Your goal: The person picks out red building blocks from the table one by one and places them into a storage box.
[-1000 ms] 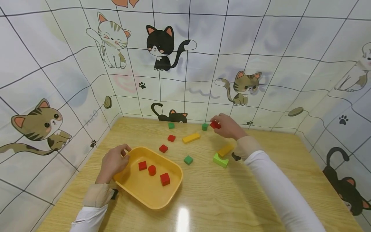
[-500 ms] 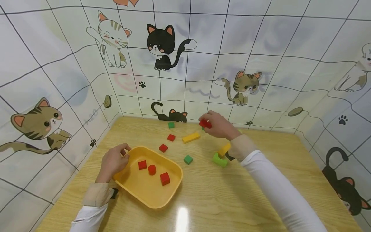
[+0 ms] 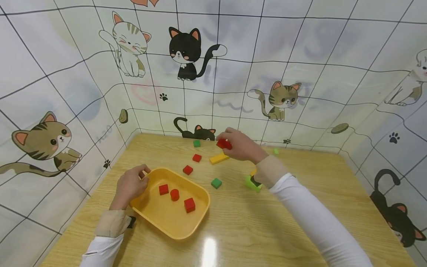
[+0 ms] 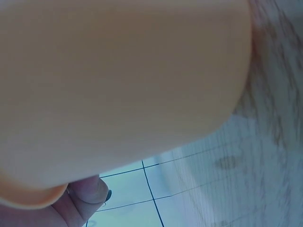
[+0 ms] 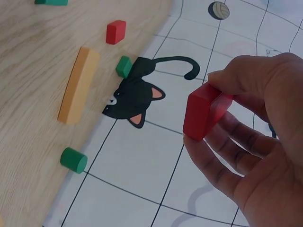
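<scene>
My left hand [image 3: 131,185] grips the left rim of a yellow plastic tray [image 3: 166,231], whose outer wall [image 4: 123,85] fills most of the left wrist view. Inside the tray lie two red blocks and a red cylinder [image 3: 175,195]. Between thumb and fingers, my right hand [image 3: 241,145] pinches a red rectangular block [image 5: 203,112], held up near the back wall. Below that hand, a long yellow block [image 3: 218,158] lies on the table. Two more red blocks, one [image 3: 197,158] farther back and one [image 3: 188,170] nearer the tray, lie to its left.
Green blocks lie near the back edge [image 3: 197,143] and right of the tray [image 3: 216,183]. A green cylinder [image 5: 74,160] shows in the right wrist view. My right wrist partly covers a light green block [image 3: 252,184]. Cat-printed sheeting [image 3: 233,81] walls the table in.
My right hand has moved left along the back of the table, carrying the red block, and now overlaps the long yellow block's end. The left hand and tray stay in place.
</scene>
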A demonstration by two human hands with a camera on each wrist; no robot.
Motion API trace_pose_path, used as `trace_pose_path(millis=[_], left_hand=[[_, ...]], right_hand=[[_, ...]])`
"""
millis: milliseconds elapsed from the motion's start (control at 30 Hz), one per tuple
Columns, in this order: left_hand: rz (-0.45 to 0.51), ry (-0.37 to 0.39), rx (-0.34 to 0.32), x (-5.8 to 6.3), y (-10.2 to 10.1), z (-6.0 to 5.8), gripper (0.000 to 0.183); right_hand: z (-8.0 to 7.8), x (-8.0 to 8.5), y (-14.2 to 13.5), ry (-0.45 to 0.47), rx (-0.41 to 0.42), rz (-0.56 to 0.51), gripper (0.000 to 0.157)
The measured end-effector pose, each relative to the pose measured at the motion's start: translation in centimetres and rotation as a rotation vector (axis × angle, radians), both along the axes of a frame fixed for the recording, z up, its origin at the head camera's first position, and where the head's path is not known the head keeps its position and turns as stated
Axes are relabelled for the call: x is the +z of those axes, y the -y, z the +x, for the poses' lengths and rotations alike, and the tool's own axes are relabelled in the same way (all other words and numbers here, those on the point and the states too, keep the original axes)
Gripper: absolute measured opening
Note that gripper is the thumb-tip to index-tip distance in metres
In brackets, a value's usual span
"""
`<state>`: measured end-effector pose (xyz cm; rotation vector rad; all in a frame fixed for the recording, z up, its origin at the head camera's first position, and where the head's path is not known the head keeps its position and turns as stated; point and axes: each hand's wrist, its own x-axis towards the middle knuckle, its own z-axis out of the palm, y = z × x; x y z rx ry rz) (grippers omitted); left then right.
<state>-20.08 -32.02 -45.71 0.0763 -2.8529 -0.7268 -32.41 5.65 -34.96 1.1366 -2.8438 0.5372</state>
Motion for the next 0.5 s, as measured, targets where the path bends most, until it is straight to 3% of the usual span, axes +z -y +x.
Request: trace_pose_path(millis=[500], left_hand=[[0.0,-0.02,-0.011,0.0,0.0,0.0,0.021]], right_hand=[[1.2,-0.2,3.4,0.018,0.087,-0.002,0.039]])
